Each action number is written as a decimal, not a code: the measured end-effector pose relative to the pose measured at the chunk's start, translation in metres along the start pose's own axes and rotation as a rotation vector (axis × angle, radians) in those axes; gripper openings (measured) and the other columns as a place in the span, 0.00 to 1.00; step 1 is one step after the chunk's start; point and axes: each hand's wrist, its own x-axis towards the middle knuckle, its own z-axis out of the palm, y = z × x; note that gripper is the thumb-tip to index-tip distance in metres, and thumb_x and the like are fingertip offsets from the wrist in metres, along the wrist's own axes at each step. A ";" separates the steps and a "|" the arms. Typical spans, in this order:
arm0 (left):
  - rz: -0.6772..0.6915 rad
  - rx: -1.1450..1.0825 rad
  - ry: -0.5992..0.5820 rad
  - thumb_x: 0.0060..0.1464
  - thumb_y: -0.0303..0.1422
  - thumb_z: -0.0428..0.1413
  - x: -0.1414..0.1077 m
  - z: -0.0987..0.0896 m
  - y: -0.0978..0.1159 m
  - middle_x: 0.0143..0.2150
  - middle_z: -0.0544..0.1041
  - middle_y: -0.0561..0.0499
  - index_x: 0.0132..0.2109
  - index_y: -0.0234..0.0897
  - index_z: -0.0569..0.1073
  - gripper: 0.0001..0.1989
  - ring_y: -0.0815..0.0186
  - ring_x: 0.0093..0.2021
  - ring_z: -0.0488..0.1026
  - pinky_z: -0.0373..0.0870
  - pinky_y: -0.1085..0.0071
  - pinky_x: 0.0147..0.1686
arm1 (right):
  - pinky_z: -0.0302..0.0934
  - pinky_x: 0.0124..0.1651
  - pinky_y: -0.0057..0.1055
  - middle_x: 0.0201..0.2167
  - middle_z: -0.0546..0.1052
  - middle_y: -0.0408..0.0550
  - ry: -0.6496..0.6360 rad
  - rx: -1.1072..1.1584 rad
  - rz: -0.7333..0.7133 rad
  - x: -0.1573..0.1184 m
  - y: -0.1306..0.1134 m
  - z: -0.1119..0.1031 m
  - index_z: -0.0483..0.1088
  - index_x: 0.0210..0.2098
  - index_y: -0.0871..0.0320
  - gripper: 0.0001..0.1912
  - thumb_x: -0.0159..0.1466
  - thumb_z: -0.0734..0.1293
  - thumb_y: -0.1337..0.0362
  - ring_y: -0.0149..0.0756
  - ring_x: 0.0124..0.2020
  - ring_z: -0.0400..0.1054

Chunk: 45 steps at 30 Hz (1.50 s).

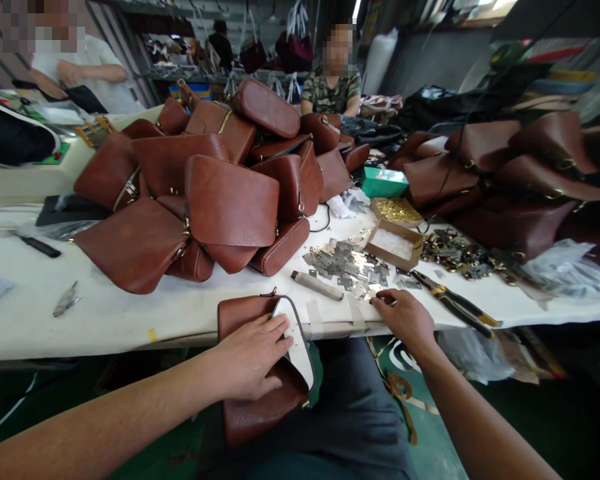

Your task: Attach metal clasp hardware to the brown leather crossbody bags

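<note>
A brown leather bag (260, 420) lies across the lap at the table's front edge, its white-lined flap (300, 357) turned up. My left hand (257, 353) rests on the bag and flap, fingers spread, palm down. Over the table's front edge, my right hand (403, 317) is pinched at the near side of a pile of flat metal plates (347, 263); what its fingertips hold, if anything, is too small to name. Left of that hand lies a worn grey rod (317, 285). Pliers with yellow and black handles (457, 303) lie to its right.
Brown bags (233, 200) are heaped at the back left, more (490, 173) at the right. Behind the plates stand a cardboard box (394, 245), a tray of gold pieces (397, 210) and a green box (384, 182). Metal clasps (460, 253) lie right. Two people are across the table.
</note>
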 end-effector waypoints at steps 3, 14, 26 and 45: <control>0.019 0.012 0.031 0.55 0.46 0.65 0.000 0.000 -0.001 0.73 0.64 0.32 0.66 0.33 0.70 0.36 0.45 0.73 0.60 0.58 0.51 0.71 | 0.58 0.36 0.37 0.35 0.82 0.51 -0.025 0.112 0.061 0.000 0.002 -0.005 0.81 0.37 0.54 0.14 0.59 0.71 0.51 0.45 0.36 0.73; 0.032 0.019 0.057 0.55 0.43 0.63 -0.001 0.000 -0.002 0.69 0.67 0.32 0.63 0.31 0.71 0.33 0.46 0.70 0.64 0.63 0.55 0.66 | 0.61 0.33 0.32 0.29 0.79 0.47 -0.460 0.990 0.007 -0.102 -0.098 0.025 0.80 0.47 0.59 0.26 0.56 0.77 0.48 0.37 0.30 0.71; 0.009 0.012 -0.019 0.57 0.44 0.60 0.002 -0.003 -0.003 0.70 0.67 0.29 0.63 0.22 0.69 0.34 0.47 0.72 0.61 0.56 0.59 0.70 | 0.59 0.33 0.33 0.22 0.75 0.41 -0.443 0.673 -0.102 -0.119 -0.129 0.055 0.74 0.41 0.54 0.15 0.62 0.69 0.51 0.38 0.27 0.69; 0.010 0.089 -0.013 0.59 0.43 0.63 0.002 -0.004 0.000 0.70 0.67 0.31 0.64 0.28 0.69 0.32 0.49 0.71 0.63 0.62 0.59 0.68 | 0.58 0.34 0.32 0.27 0.78 0.41 -0.463 0.334 -0.342 -0.115 -0.117 0.049 0.75 0.49 0.50 0.14 0.68 0.64 0.55 0.38 0.28 0.71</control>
